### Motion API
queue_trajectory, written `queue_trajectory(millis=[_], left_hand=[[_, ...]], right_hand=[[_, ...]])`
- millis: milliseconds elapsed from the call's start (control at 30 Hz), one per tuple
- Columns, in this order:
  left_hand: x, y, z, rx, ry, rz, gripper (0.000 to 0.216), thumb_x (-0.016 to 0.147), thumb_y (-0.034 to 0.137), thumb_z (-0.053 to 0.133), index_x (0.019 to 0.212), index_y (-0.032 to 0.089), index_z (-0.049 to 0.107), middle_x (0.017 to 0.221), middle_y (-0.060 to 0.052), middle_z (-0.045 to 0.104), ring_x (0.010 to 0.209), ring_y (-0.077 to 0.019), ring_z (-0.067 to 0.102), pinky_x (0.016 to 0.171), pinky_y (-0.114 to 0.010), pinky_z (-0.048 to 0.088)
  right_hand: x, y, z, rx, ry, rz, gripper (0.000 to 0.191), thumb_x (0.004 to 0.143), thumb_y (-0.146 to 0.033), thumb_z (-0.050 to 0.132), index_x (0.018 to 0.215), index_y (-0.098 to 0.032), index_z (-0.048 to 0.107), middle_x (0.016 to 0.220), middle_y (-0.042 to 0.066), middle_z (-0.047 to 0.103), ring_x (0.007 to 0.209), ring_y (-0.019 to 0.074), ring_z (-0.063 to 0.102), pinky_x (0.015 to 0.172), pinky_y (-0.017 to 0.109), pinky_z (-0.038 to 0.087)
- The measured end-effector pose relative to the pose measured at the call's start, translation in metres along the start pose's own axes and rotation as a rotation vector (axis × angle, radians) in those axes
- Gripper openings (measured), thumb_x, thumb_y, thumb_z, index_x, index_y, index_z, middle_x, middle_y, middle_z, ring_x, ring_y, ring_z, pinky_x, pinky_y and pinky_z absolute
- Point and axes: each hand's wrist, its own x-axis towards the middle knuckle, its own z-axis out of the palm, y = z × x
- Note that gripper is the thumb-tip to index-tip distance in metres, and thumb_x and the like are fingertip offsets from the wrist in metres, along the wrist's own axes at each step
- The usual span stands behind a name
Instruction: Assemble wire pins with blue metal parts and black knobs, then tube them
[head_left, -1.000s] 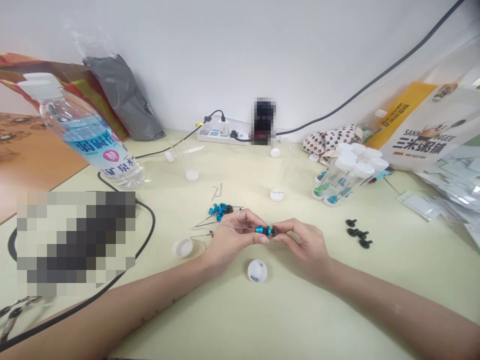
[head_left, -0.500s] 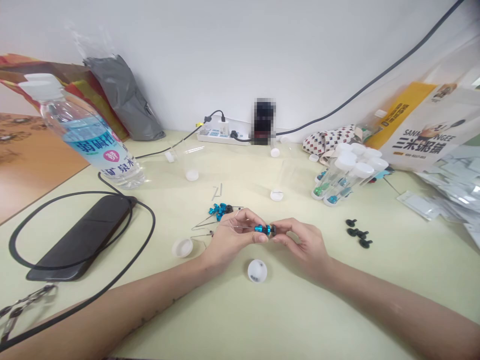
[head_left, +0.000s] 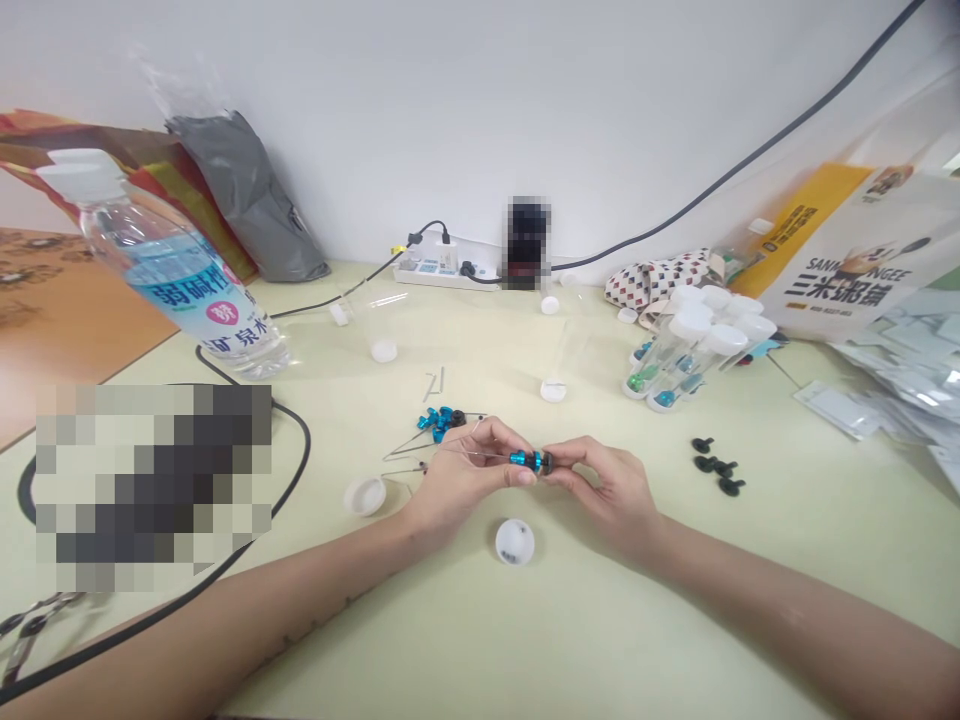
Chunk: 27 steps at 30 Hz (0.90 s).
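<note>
Between the two hands a small blue metal fitting (head_left: 528, 460) lies level, with a black round piece (head_left: 547, 463) at its right end. My left hand (head_left: 461, 480) pinches the blue part, and a thin metal rod (head_left: 487, 454) runs from it back across the palm side. My right hand (head_left: 611, 490) has thumb and fingertips closed on the black piece. Just beyond the left hand is a pile of blue fittings (head_left: 436, 424) with thin bent rods (head_left: 405, 470). Below the hands is a white cap (head_left: 514, 540) holding tiny dark bits; another white cap (head_left: 365, 497) lies left.
Several black mushroom-shaped pieces (head_left: 720, 466) lie right. Behind them stand capped clear tubes (head_left: 686, 350) with coloured parts. Clear tubes with white bases (head_left: 553, 390) stand farther back. A water bottle (head_left: 187, 270), a black cable (head_left: 300, 450) and a power strip (head_left: 442, 272) are also there.
Both hands keep almost the same place and grip; the black piece looks slightly turned at the fitting's end. A pixelated patch now covers the phone at left.
</note>
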Motion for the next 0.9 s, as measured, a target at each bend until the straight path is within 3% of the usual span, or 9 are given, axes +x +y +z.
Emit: queue_trajectory(millis=[467,900], left_hand=[[-0.0007,0.0021,0.0016,-0.009,-0.031,0.015,0.018,0.062,0.014,0.079,0.075,0.015,0.065,0.077,-0.001,0.063,0.075,-0.0124,0.058,0.071,-0.023,0.048],[0.0008,-0.0014,-0.0007,-0.006,-0.029,-0.009,0.017,0.066,0.015,0.077,0.077,0.015,0.064,0.077,0.0,0.061,0.075,-0.0109,0.055,0.071,-0.022,0.044]], right_hand=[[-0.0003,-0.0013,-0.001,0.023,-0.024,0.028,0.009,0.091,-0.024,0.053,0.095,-0.021,0.06,0.078,0.001,0.068,0.062,0.011,0.062,0.056,0.02,0.049],[0.0002,-0.0003,-0.0012,-0.001,-0.049,0.056,0.01,0.091,-0.026,0.053,0.093,-0.02,0.06,0.076,0.001,0.067,0.062,0.0103,0.061,0.057,0.019,0.046]])
